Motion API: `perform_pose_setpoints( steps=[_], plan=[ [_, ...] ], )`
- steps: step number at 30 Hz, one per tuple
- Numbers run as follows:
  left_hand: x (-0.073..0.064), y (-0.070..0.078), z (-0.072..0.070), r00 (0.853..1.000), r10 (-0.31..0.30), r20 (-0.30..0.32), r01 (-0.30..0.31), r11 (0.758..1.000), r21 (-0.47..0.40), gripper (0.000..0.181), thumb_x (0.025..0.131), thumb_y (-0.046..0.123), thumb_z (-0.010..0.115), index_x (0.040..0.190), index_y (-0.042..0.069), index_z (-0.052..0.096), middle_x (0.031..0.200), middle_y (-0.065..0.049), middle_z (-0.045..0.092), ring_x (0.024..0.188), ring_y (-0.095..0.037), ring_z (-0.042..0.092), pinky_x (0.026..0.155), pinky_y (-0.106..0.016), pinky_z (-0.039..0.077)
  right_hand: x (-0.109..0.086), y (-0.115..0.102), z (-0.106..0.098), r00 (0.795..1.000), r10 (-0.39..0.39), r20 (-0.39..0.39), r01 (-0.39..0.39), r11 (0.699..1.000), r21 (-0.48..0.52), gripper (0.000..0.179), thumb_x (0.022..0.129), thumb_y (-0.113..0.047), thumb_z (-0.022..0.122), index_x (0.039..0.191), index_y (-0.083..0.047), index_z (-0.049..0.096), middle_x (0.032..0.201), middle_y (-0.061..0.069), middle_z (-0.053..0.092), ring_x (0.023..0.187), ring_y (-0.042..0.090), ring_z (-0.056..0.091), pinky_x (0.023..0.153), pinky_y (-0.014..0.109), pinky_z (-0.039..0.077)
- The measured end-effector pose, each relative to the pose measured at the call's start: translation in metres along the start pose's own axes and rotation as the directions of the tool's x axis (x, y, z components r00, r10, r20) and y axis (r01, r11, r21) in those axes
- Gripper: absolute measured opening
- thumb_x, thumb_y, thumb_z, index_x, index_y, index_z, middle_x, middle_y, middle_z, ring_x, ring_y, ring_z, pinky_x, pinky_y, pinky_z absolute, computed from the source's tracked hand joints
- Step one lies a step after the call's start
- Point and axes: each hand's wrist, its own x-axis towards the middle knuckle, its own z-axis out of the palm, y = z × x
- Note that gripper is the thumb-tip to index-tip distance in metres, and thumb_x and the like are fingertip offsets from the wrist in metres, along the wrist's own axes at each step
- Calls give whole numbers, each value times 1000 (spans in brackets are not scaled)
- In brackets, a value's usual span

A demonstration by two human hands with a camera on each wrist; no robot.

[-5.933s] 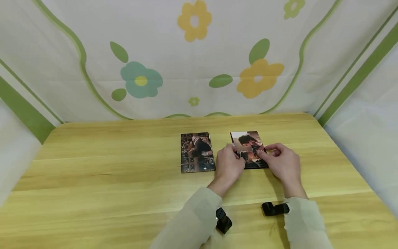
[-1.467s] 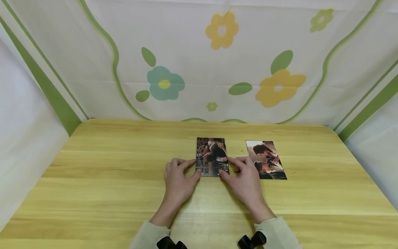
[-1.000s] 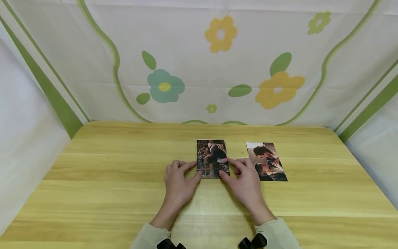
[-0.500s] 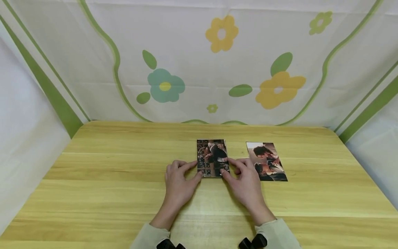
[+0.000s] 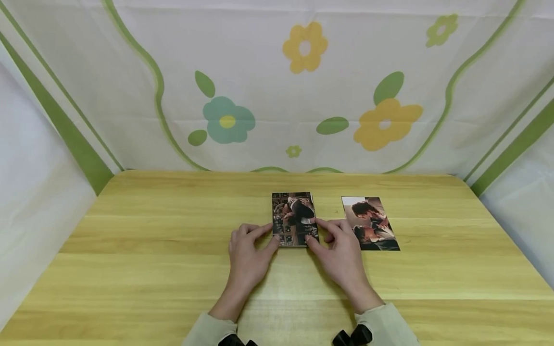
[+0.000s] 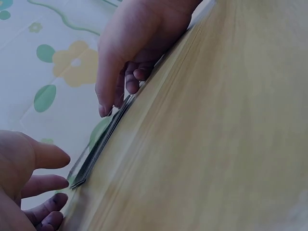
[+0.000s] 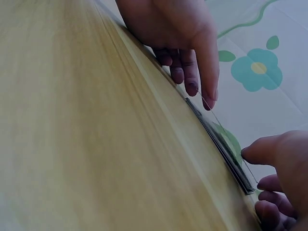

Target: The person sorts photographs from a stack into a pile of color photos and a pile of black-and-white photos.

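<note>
In the head view, a photo card (image 5: 294, 218) with a dark picture of an embracing couple is held between my two hands. My left hand (image 5: 247, 252) pinches its left edge near the bottom corner, thumb and index finger at the border. My right hand (image 5: 339, 250) grips the opposite edge, its thumb on the picture side. The right wrist view shows the card as a thin sheet raised slightly over a stack of cards (image 7: 224, 154) on the table. From the left wrist view, the same stack (image 6: 98, 151) appears edge-on, between both hands.
A second photo card (image 5: 376, 228), showing two people, lies flat to the right, partly behind my right hand. Everything rests on a wood-grain table (image 5: 151, 269). A white cloth with printed flowers (image 5: 229, 120) rises at the back, with further cloth at both sides.
About six seconds ago both hands held the right photo card; it now lies released, and they hold the left one. Over the last second the hands have stayed almost still.
</note>
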Motion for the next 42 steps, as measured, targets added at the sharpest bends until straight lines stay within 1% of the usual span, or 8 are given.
perform_pose_setpoints(
  steps=[4, 9, 14, 19, 28, 34, 38, 42],
  plan=[
    [3, 1, -1, 1000, 10, -6, -10, 999, -39, 36, 92, 19, 82, 127, 9, 80, 112, -7, 72, 108, -26, 51, 99, -46, 36, 1, -2, 1, 1000, 6, 9, -6, 1000, 29, 49, 94, -26, 85, 141, -20, 73, 106, 6, 58, 87, 17, 51, 78, 30, 42],
    [6, 1, -5, 1000, -4, -6, 4, 994, -106, 36, 90, 9, 82, 126, 6, 78, 106, -7, 77, 104, -23, 56, 95, -37, 42, 2, -8, 5, 1000, 3, 17, -5, 996, 92, 49, 94, -22, 84, 141, -19, 72, 109, 6, 63, 86, 16, 54, 74, 24, 44],
    [5, 1, -10, 999, -27, 16, 30, 985, -169, 37, 91, 5, 80, 128, 4, 77, 107, -10, 76, 104, -25, 60, 96, -40, 49, 2, -13, 8, 1000, 2, 18, -5, 988, 156, 49, 93, -17, 84, 140, -16, 72, 109, 6, 66, 87, 15, 57, 74, 21, 48],
    [3, 1, -13, 996, -79, 39, 85, 979, -186, 37, 92, 10, 81, 129, 6, 76, 109, -9, 74, 106, -25, 61, 97, -40, 48, 0, -14, 9, 1000, 4, 18, -8, 980, 197, 48, 93, -15, 84, 140, -16, 72, 108, 6, 66, 88, 15, 59, 75, 20, 49],
    [4, 7, -15, 994, -93, 58, 103, 975, -198, 41, 96, 15, 79, 136, 11, 74, 115, -7, 74, 108, -22, 61, 89, -32, 47, 2, -13, 5, 998, 50, 33, -56, 974, 221, 48, 92, -17, 85, 137, -20, 72, 108, 4, 65, 85, 16, 57, 70, 20, 48],
    [6, 22, -10, 997, -42, 64, 56, 967, -247, 42, 94, 13, 80, 135, 9, 74, 113, -9, 75, 105, -23, 61, 85, -29, 46, 6, -13, -8, 998, 54, -11, -49, 965, 257, 44, 93, -16, 84, 135, -22, 73, 109, 5, 66, 83, 15, 57, 69, 19, 49],
    [6, 37, 5, 997, 4, 81, 19, 958, -285, 38, 92, 12, 82, 130, 8, 76, 107, -8, 77, 97, -19, 62, 78, -24, 46, 8, -3, -24, 993, 101, -60, -76, 944, 320, 38, 93, -12, 81, 131, -18, 75, 108, 4, 65, 92, 14, 58, 78, 18, 51],
    [8, 52, 22, 991, 67, 118, -28, 954, -300, 36, 93, 10, 81, 128, 5, 77, 105, -9, 79, 93, -16, 65, 73, -22, 49, 15, 10, -42, 980, 161, -119, -105, 919, 381, 29, 96, -13, 78, 125, -12, 76, 102, -2, 65, 94, 12, 59, 78, 17, 51]
  ],
)
